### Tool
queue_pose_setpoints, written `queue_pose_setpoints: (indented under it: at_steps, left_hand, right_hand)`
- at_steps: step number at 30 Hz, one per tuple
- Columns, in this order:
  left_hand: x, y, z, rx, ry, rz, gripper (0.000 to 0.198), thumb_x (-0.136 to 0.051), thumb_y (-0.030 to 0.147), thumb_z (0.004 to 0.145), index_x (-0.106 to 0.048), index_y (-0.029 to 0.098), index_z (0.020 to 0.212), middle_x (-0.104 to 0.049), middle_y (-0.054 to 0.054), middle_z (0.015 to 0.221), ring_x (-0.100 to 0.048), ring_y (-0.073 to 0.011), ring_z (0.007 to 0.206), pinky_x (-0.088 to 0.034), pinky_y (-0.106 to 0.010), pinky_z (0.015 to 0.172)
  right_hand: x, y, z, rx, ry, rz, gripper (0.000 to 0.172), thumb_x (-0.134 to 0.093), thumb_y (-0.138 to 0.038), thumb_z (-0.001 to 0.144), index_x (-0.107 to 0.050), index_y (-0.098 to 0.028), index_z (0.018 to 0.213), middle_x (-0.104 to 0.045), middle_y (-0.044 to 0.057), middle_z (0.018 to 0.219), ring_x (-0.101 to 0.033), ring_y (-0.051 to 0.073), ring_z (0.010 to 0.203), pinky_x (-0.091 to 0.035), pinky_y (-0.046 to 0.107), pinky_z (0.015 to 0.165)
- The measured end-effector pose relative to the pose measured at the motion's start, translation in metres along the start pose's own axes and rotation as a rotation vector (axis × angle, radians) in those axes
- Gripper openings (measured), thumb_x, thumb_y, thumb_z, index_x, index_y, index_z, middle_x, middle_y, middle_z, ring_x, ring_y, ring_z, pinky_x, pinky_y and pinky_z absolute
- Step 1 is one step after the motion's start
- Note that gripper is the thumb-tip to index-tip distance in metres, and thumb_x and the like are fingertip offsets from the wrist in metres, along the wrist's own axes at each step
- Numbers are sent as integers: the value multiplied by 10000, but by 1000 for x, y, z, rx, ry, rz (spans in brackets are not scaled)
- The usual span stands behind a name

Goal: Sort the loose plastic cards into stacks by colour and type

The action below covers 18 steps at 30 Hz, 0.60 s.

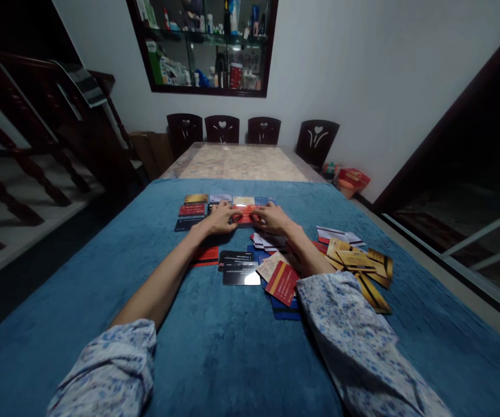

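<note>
An orange-red card [245,215] lies in the array of cards at the middle of the table. My left hand [222,219] grips its left edge, thumb and fingers curled in at the side. From the opposite side, my right hand [272,219] holds the right edge in the same way. Around them are rows of cards: a gold card [196,198], a pale lilac card [221,198], a cream card [243,200] and a blue card [265,201] at the back. A red card [192,210] and a dark card [188,224] sit left. Other cards are partly covered by my hands.
Nearer me lie black cards [241,273], a red card with a gold stripe [283,282] and a loose pile beneath my right forearm. Gold cards [356,260] are heaped at the right. A blue cloth [206,347] covers the table; chairs [222,130] stand beyond.
</note>
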<state>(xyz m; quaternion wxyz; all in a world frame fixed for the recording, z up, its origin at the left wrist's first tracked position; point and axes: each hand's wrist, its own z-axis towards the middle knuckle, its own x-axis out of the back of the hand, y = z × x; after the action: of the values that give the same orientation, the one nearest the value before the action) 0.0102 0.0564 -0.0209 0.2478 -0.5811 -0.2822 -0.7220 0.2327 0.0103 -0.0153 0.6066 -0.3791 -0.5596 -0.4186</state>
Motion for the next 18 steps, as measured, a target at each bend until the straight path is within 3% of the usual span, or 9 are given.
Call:
queue_pose_setpoints:
  at_steps: [11, 18]
  left_hand:
    - [-1, -3, 1, -17, -20, 1, 376, -563, 289, 842, -695, 222, 1188, -609, -134, 1113, -435, -356, 1204, -363, -528, 989]
    - [-2, -5, -2, -45, 45, -3, 400, -615, 323, 840, -688, 252, 1227, -614, -118, 1153, -426, -347, 1224, -351, -555, 1035]
  right_hand:
    - [3, -1, -1, 12, -17, -28, 403, -468, -361, 968, -648, -259, 1314, -697, 122, 1220, -499, 314, 1101, -364, 368, 818]
    - [8, -1, -4, -38, 0, -21, 535, -529, -472, 954, -550, -235, 1434, -686, 135, 1283, -486, 345, 1189, -381, 416, 876]
